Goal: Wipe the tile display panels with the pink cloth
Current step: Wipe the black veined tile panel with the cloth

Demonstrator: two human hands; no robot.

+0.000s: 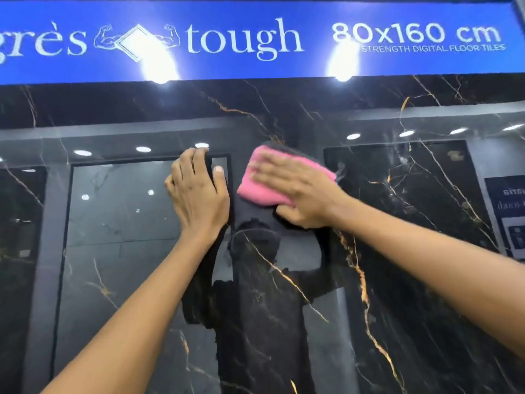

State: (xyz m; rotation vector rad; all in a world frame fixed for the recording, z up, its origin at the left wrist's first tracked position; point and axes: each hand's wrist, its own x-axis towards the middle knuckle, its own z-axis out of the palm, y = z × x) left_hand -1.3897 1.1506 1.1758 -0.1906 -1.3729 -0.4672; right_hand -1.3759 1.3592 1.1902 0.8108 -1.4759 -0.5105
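The cloth (264,189), soft and light, lies bunched flat on the glossy dark panel (412,251) near its top edge, under the right hand (295,191), fingers spread, pressing it. Palm pressure suits it best. The left hand (199,191) braces flat beside, fingers straight.

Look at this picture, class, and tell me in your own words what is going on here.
A person is cleaning a glossy black marble-look tile panel that stands under a blue sign. The right hand presses a pink cloth flat against the panel, and looks blurred. The left hand rests on the panel beside it, fingers up, holding nothing. The shiny surface reflects ceiling lights and the person.
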